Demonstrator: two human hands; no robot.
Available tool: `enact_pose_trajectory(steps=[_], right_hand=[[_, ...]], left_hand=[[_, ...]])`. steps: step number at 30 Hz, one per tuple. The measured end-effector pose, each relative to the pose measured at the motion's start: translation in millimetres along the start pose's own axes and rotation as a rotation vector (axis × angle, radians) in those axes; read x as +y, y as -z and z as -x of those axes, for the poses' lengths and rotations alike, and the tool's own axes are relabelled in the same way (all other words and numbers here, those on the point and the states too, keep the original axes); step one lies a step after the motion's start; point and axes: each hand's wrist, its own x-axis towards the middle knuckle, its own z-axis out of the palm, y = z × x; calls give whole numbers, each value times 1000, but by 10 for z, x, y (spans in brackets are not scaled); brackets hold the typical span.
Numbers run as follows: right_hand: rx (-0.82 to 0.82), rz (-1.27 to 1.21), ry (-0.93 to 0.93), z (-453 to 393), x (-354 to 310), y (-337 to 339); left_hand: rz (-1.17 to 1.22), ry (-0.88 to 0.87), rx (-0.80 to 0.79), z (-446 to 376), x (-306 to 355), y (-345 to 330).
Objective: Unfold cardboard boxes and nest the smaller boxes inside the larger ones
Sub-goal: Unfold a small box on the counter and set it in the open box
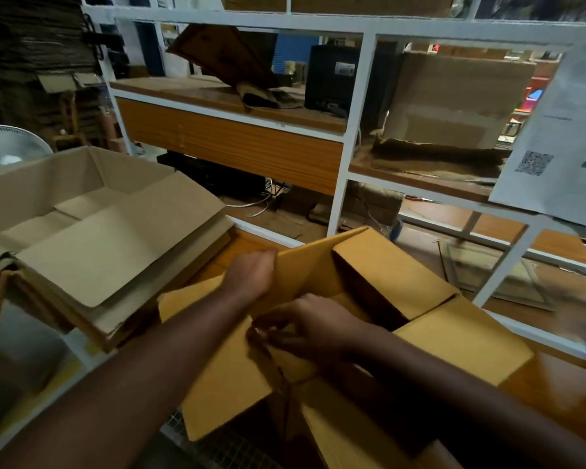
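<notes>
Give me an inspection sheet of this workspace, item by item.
Surface: orange-brown worktop, partly covered by boxes.
Job's things: yellow box being unfolded, flaps open; larger pale box open at left, on flattened cardboard.
Clutter: torn cardboard on the shelf.
Grippers: left hand grips the yellow box's upright panel; right hand pinches a flap edge.
Cables: white cable under the shelf.
Surroundings: white shelving frame, fan, printed sheet.
</notes>
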Motion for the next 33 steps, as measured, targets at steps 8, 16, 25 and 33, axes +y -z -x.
enact_pose_trajectory(steps=[8, 16, 25, 33], right_hand=[[-95, 644, -539, 357, 1060, 554], [772, 709, -622, 826, 1268, 958], [296, 148, -1104, 1006, 1871, 550], [729, -110, -895, 1104, 1706, 432]], left_hand=[[34, -33, 76, -16, -158, -77], [10, -18, 65, -153, -185, -125], [-47, -39, 75, -126, -141, -121], [-102, 54, 31, -179, -200, -66]])
